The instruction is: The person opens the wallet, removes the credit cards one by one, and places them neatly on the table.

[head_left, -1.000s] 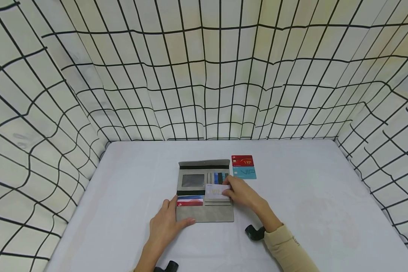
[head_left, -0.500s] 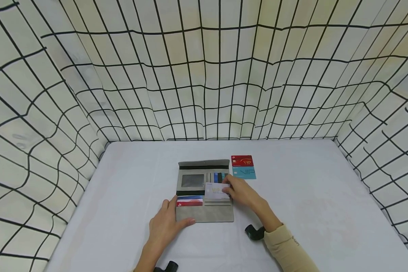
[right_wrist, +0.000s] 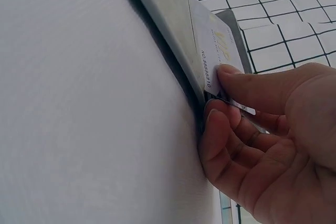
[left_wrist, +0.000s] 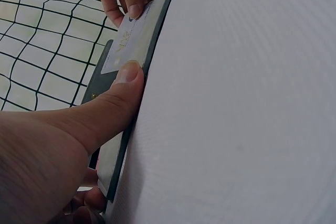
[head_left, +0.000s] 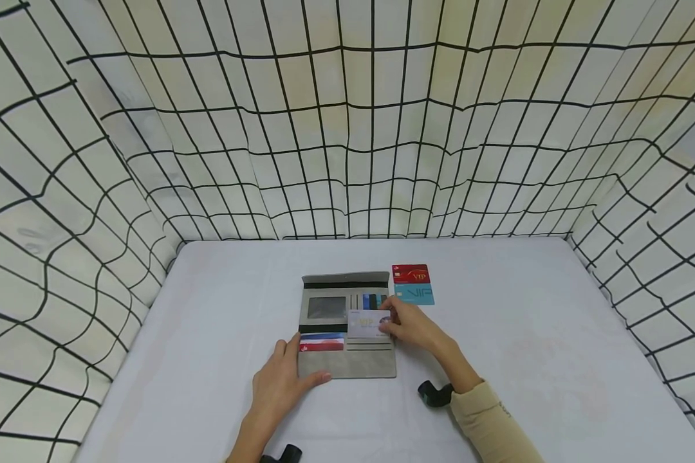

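head view, wallet: an opened grey leather-look wallet (head_left: pixel 347 365) is lying flat on a white cloth-covered table (head_left: pixel 556 334).
head view, card: a white rectangular card with gold lettering (head_left: pixel 363 323) is lying over the wallet's right half, its long axis running left to right.
head view, hands: the right hand (head_left: pixel 411 325), the nearer, is pinching the card's right end; the left hand (head_left: pixel 278 382) is resting unclenched at the wallet's near left corner.
head view, loose cards: a red card (head_left: pixel 410 274) and a teal card (head_left: pixel 414 294) are lying just beside the wallet's far right corner.
left wrist view, hold: the left thumb (left_wrist: pixel 123 85) is lying across the near edge; the other fingers are mostly hiding.
right wrist view, pinch: the right thumb (right_wrist: pixel 247 81) is pressing the card's face; whether its lower edge is sitting inside a slot, cannot tell.
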{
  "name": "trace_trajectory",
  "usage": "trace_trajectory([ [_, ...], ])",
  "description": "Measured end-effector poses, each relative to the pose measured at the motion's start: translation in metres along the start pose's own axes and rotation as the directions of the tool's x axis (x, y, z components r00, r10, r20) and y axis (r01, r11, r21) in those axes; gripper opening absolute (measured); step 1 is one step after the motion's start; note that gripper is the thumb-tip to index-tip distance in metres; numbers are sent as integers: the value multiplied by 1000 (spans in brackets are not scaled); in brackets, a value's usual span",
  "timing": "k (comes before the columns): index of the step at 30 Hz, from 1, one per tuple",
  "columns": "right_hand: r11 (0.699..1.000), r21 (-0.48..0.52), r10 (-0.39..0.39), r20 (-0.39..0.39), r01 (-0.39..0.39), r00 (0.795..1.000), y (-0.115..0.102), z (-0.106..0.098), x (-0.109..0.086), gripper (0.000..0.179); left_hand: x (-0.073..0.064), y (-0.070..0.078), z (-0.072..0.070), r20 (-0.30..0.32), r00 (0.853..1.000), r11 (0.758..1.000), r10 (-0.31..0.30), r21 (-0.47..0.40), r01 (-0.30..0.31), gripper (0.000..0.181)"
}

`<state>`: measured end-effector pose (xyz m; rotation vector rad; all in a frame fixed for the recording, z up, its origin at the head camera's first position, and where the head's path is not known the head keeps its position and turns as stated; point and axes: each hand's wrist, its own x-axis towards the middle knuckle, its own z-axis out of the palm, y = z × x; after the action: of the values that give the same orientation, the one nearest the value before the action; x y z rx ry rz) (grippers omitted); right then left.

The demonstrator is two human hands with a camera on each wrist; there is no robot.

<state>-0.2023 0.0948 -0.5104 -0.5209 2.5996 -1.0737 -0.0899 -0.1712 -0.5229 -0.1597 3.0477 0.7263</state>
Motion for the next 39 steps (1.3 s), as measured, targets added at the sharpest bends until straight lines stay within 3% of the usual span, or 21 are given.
trace_trajectory([
  [11,997,71,18,12,-19,1000,6,-2,2,21,1,-1,0,14,1000,1000,-10,4,10,106],
  [27,994,68,84,27,-86,996,7,-3,-1,20,-1,-1,1,-34,999,1000,21,4,-20,104],
  [39,982,125,141,-4,-140,990,11,-10,-10,18,0,-1,0,-1,1000,1000,8,-1,-8,105],
])
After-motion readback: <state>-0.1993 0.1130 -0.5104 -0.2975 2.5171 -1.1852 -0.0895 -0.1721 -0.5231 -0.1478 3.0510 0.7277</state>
